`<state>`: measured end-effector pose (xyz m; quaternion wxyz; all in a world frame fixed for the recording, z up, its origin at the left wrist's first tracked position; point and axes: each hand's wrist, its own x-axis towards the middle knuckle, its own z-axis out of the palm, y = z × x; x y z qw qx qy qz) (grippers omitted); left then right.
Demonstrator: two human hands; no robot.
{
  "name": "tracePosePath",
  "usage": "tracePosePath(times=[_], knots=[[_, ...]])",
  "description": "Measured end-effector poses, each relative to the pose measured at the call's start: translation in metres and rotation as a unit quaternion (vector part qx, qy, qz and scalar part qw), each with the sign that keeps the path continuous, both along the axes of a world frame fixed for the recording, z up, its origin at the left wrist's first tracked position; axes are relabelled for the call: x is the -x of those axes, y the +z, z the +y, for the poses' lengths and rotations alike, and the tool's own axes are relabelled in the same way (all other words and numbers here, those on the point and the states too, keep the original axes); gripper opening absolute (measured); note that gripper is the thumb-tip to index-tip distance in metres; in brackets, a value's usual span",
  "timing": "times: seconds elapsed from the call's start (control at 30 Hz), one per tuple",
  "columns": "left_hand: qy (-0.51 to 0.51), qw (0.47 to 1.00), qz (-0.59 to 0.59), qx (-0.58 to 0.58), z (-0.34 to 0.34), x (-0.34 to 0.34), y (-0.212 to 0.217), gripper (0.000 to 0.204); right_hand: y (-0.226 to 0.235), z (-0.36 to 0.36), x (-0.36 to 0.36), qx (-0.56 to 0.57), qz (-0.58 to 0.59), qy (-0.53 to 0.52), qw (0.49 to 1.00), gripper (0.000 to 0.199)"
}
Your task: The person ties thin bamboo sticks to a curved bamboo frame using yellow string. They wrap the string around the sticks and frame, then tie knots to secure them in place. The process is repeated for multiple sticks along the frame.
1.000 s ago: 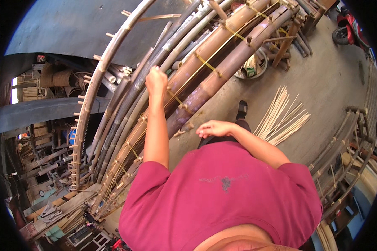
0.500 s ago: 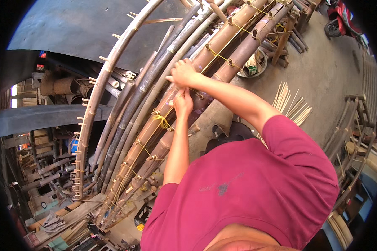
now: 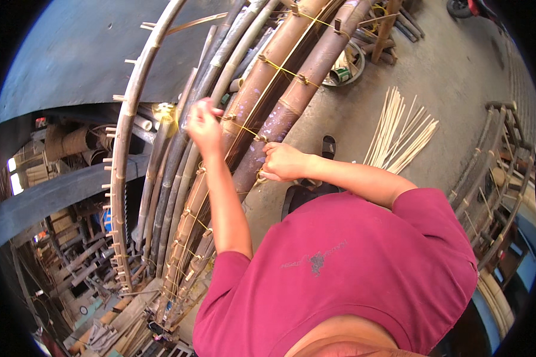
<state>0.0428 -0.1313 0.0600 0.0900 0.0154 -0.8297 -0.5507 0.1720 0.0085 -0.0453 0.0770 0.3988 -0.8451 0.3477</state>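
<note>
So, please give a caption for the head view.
Both hands, left hand and right hand, work yellow cord on bamboo poles.

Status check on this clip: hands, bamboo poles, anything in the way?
Left hand pinching yellow cord. Right hand on brown bamboo pole. No obstruction seen.

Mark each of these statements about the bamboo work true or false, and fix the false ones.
1. The right hand rests on a thick brown bamboo pole. True.
2. The left hand lies flat on the concrete floor. False: it is raised against the bamboo poles, fingers closed.
3. Yellow cord runs across the thick poles. True.
4. A bundle of thin pale sticks lies on the floor. True.
5. The person wears a blue shirt. False: the shirt is dark pink.
</note>
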Motion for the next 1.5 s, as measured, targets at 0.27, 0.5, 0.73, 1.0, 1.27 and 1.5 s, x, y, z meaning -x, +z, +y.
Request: tracePosePath(times=[0.27,0.5,0.73,1.0,1.27,1.5], knots=[[-0.013,0.967,-0.060,0.248,-0.080,0.069,-0.103,0.041,0.045,-0.074,-0.058,-0.137,-0.150,0.078,0.976,0.026],[-0.142,0.880,-0.185,0.413,-0.199,-0.074,-0.047,0.038,-0.011,-0.124,-0.071,0.670,-0.659,-0.063,0.335,0.028],[-0.099,0.990,-0.048,0.089,-0.202,-0.147,-0.128,0.023,0.140,-0.242,0.006,0.177,-0.332,0.145,0.915,0.040],[-0.051,0.979,-0.090,0.178,-0.184,-0.145,-0.088,0.035,0.090,-0.198,0.072,0.176,-0.405,0.106,0.891,0.041],[-0.053,0.997,-0.027,0.044,-0.169,-0.127,-0.053,0.023,0.028,-0.147,-0.082,0.001,-0.269,0.081,0.960,0.042],[0.026,0.940,-0.021,0.340,-0.234,-0.013,-0.138,0.028,0.010,-0.153,-0.095,-0.058,-0.043,0.075,0.995,0.038]])
